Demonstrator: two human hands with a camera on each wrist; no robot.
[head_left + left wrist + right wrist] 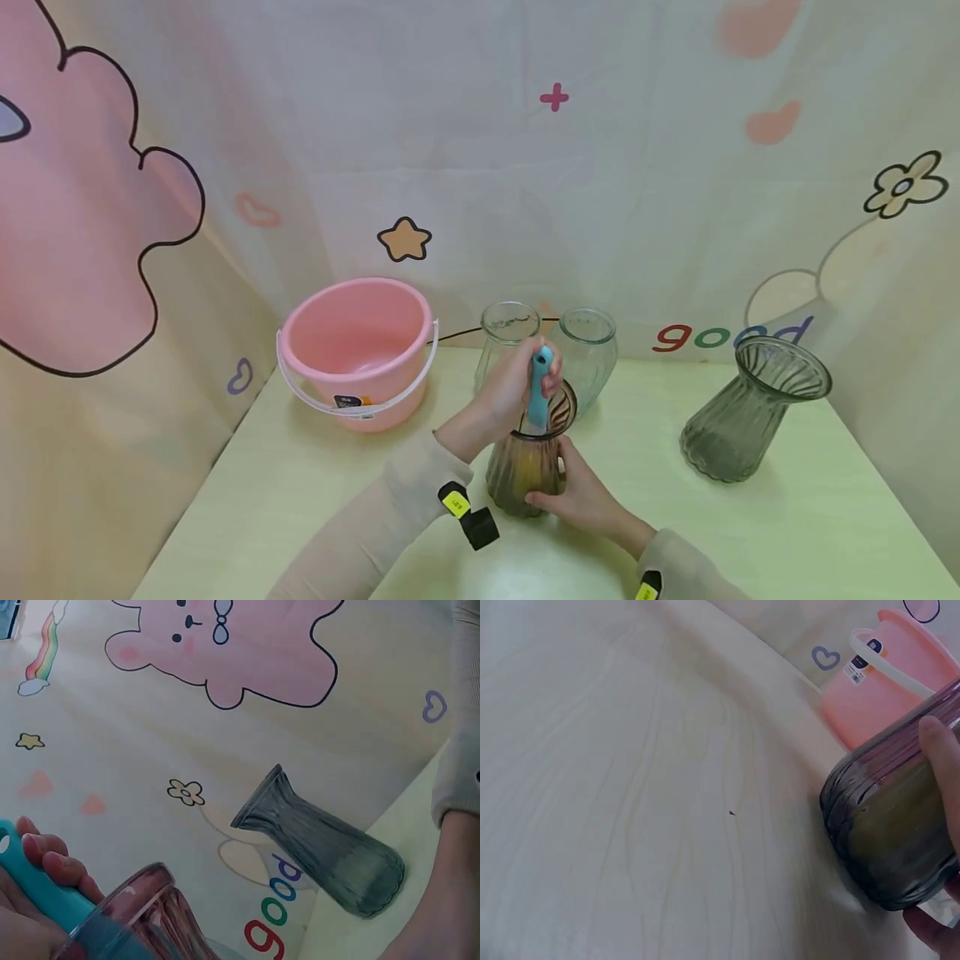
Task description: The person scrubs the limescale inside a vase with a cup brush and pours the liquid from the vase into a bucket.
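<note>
My left hand (512, 381) grips the teal handle (537, 404) of a bottle brush, fingers curled round it. The brush goes down through the flared mouth of a ribbed brownish glass vase (506, 479). Through the glass its yellowish head shows dimly, too blurred for detail. Low on the vase's right side, my right hand (585, 496) holds the body between thumb and fingers. In the right wrist view the vase (870, 802) looks tilted, with the right thumb (939, 750) against its side. The left wrist view shows the left fingers (64, 870) round the teal handle.
A pink bucket (367, 367) with a white handle stands at the back left. Two clear glass jars (588, 358) stand just behind the held vase. A grey ribbed vase (731, 433) is at the right of the pale table (810, 517). A printed curtain (600, 208) hangs behind.
</note>
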